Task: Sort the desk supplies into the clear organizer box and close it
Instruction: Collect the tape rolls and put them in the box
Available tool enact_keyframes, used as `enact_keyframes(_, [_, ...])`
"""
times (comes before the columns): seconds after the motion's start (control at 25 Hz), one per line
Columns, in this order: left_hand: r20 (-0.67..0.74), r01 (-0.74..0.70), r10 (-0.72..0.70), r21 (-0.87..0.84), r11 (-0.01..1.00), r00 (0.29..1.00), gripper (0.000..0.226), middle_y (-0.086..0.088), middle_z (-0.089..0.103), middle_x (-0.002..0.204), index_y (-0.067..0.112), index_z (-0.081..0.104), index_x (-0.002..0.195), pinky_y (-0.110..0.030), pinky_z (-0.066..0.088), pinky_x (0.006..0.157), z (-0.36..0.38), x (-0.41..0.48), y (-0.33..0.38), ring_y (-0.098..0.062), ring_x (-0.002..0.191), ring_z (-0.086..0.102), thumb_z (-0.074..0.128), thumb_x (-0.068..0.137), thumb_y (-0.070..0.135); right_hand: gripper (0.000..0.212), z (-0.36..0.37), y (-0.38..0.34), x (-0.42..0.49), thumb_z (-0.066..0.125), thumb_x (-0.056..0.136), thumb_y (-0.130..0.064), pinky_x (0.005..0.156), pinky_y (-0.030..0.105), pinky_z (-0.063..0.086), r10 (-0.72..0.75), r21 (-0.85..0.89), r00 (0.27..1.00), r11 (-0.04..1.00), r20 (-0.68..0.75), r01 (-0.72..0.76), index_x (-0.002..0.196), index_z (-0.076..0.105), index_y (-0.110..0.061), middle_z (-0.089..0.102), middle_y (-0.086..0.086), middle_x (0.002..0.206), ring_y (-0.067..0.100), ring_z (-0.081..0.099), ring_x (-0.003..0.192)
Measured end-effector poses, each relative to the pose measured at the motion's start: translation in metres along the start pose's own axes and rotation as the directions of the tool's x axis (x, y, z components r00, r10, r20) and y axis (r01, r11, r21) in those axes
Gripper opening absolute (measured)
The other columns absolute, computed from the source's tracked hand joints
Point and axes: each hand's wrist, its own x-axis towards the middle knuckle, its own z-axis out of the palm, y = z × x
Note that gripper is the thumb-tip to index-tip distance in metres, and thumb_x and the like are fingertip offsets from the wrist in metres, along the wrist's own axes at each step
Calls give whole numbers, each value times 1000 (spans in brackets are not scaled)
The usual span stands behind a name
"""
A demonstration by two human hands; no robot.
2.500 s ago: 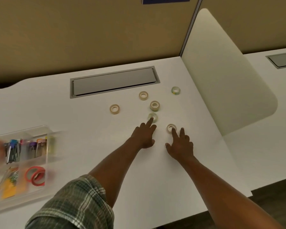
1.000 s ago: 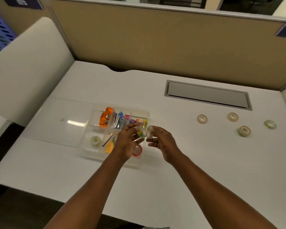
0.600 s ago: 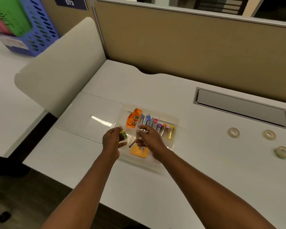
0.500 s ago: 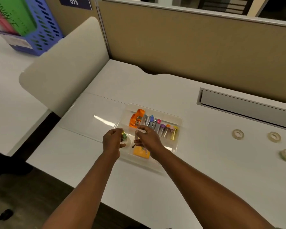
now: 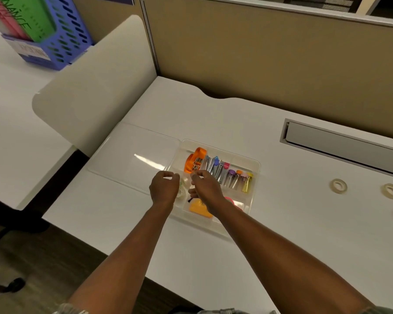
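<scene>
Both hands, the left hand [image 5: 164, 187] and right hand [image 5: 205, 189], now hover loosely curled and empty over the organizer box [image 5: 254, 165] near the desk's [image 5: 236, 257] front edge, their tape rolls released since before.

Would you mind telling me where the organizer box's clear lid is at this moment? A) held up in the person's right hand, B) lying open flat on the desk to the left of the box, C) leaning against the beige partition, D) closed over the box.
B: the clear lid lies flat on the white desk just left of the organizer box, whose compartments stand uncovered under both hands.
</scene>
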Motion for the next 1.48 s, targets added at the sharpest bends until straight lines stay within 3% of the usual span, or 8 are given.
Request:
enact_keyframes(0.24, [93, -116, 115, 0, 993, 989, 16, -3, 68, 90, 15, 67, 94, -42, 57, 78, 32, -23, 21, -24, 85, 65, 60, 91, 28, 14, -42, 8, -10, 51, 98, -38, 73, 39, 59, -68, 8, 996, 998, -60, 69, 104, 61, -30, 70, 2, 101, 20, 71, 83])
enact_keyframes(0.48, [245, -211, 211, -28, 977, 946, 15, 4, 61, 70, 14, 63, 79, -25, 39, 58, 98, -74, 59, -13, 66, 54, 60, 89, 25, 12, -130, 22, -24, 54, 93, -39, 65, 33, 56, -35, 102, 980, 993, -194, 56, 97, 63, -31, 73, 0, 92, 15, 70, 70])
enact_keyframes(0.76, [417, -326, 300, -10, 945, 858, 18, 3, 67, 80, 14, 65, 83, -25, 43, 66, 204, -150, 96, -12, 74, 59, 62, 89, 30, 11, -258, 59, -48, 55, 95, -43, 71, 34, 60, 26, 175, 921, 983, -388, 46, 99, 60, -34, 73, -2, 92, 18, 73, 80])
enact_keyframes(0.88, [505, -412, 341, 32, 910, 793, 17, 4, 68, 84, 15, 65, 86, -24, 46, 70, 249, -185, 103, -12, 78, 61, 62, 89, 31, 12, -310, 83, -54, 54, 94, -43, 77, 38, 60, 51, 128, 884, 992, -465, 10, 97, 61, -34, 73, -4, 92, 16, 72, 80])
enact_keyframes(1.08, [668, -678, 450, 112, 726, 592, 16, 1, 66, 91, 18, 65, 87, -26, 44, 70, 319, -229, 109, -16, 85, 62, 64, 86, 33, 21, -400, 132, -65, 59, 94, -34, 84, 32, 49, -90, -287, 787, 951, -611, -114, 105, 67, -18, 72, 1, 103, 20, 67, 99])
enact_keyframes(1.28, [832, -892, 409, 201, 406, 374, 34, -5, 54, 128, 18, 61, 112, -39, 48, 90, 370, -239, 107, -25, 115, 53, 66, 85, 37, 40, -473, 170, -73, 60, 93, -35, 93, 44, 47, -124, -511, 773, 813, -622, -280, 129, 57, -18, 52, 8, 135, 31, 50, 125])
enact_keyframes(1.48, [906, -925, 219, 320, 202, 362, 56, -2, 22, 159, 22, 50, 135, -45, 41, 102, 399, -235, 110, -30, 135, 36, 63, 86, 43, 60, -512, 176, -64, 58, 93, -39, 102, 46, 44, -27, -640, 849, 669, -528, -378, 147, 41, -18, 18, 5, 164, 34, 34, 138])
